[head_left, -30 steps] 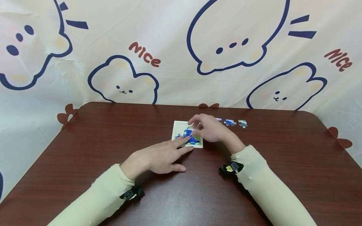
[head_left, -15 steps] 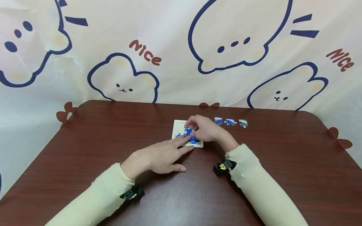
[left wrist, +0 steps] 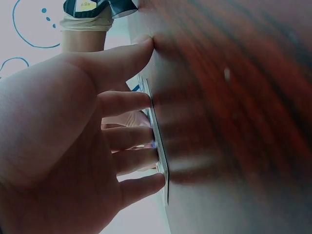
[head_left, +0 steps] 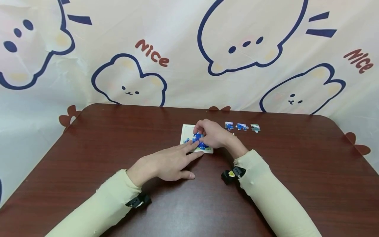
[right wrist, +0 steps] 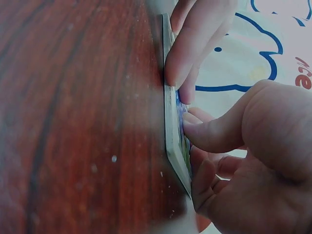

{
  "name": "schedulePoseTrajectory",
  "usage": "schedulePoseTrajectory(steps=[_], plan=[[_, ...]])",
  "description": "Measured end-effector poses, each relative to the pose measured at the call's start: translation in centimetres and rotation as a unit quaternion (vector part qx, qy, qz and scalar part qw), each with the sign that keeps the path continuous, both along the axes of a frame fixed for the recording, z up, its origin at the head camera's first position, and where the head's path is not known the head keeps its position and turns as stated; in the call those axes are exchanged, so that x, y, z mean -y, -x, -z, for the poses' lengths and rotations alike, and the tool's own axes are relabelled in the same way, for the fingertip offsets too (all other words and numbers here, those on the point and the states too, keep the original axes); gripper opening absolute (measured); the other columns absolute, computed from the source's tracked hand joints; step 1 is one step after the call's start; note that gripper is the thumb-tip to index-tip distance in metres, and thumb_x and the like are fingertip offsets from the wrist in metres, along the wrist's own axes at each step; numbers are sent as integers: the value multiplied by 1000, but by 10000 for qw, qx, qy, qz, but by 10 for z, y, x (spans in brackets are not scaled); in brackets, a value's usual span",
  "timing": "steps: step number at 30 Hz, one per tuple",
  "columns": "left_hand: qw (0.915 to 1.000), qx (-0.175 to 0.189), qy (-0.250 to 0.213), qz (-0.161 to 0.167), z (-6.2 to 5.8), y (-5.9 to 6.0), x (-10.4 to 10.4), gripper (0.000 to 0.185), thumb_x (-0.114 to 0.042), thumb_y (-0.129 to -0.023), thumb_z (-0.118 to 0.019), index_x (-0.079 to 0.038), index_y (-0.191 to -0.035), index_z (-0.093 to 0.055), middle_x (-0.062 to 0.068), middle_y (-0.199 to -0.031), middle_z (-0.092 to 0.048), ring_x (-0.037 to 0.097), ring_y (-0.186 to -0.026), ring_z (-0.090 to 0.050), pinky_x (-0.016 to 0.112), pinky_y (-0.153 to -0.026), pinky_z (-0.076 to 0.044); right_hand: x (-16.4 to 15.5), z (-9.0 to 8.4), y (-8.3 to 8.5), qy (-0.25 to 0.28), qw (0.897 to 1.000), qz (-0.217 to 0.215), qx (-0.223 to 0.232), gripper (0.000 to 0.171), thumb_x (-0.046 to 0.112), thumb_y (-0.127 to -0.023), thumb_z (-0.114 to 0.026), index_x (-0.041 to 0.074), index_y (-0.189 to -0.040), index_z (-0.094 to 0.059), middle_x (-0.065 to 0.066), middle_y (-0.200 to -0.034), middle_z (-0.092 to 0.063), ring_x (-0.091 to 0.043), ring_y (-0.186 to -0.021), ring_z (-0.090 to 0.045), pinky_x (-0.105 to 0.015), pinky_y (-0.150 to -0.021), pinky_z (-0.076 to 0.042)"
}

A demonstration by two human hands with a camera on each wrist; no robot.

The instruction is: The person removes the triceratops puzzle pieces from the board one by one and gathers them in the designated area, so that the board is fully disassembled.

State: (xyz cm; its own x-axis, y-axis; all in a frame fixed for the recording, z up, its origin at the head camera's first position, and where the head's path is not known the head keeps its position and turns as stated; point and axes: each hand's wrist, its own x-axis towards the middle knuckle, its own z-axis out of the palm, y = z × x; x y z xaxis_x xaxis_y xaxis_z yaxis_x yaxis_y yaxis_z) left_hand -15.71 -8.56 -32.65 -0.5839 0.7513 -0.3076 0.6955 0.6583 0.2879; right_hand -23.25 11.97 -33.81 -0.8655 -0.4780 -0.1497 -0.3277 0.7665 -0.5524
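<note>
Head view: both hands press puzzle board [head_left: 185, 131].

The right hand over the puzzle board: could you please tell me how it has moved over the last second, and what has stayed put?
The right hand moved left and down onto the puzzle board; its curled fingertips now press on the blue pieces, uncovering a third loose piece on the table. The left hand stayed flat, fingers on the board's near edge. Board and the other loose pieces did not move.

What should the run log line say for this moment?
left hand: flat, steadies puzzle tray | right hand: presses blue piece | three loose pieces on table
</note>
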Motion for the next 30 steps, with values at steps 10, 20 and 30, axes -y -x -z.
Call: schedulePoseTrajectory(steps=[10,20,30], plan=[[10000,-72,29,49,-2,-1,-1,77,-47,-107,-61,-14,-169,-30,15,-180,-7,35,-167,-15,50,-133,-26,-1,-2,0,64,10000,71,7,23,3,-97,-71,12,-117,-66,-11,-111,-61,-25,-100,-58,-37,-91,-55],[9999,-87,4,86,-2,-2,0,76,-45,-107,-61,-13,-168,-31,17,-180,-9,35,-167,-16,50,-132,-27,-1,-3,-2,250,9995,173,16,26,-3,-95,-70,13,-114,-64,-13,-116,-62,-28,-104,-60,-41,-94,-57],[9999,-71,8,76,-1,-2,-1,76,-45,-107,-61,-12,-168,-30,16,-180,-7,35,-167,-13,50,-133,-25,-2,-4,-3,279,9993,158,180,28,-2,-98,-66,19,-115,-61,-14,-126,-68,-30,-110,-65,-47,-98,-58]])
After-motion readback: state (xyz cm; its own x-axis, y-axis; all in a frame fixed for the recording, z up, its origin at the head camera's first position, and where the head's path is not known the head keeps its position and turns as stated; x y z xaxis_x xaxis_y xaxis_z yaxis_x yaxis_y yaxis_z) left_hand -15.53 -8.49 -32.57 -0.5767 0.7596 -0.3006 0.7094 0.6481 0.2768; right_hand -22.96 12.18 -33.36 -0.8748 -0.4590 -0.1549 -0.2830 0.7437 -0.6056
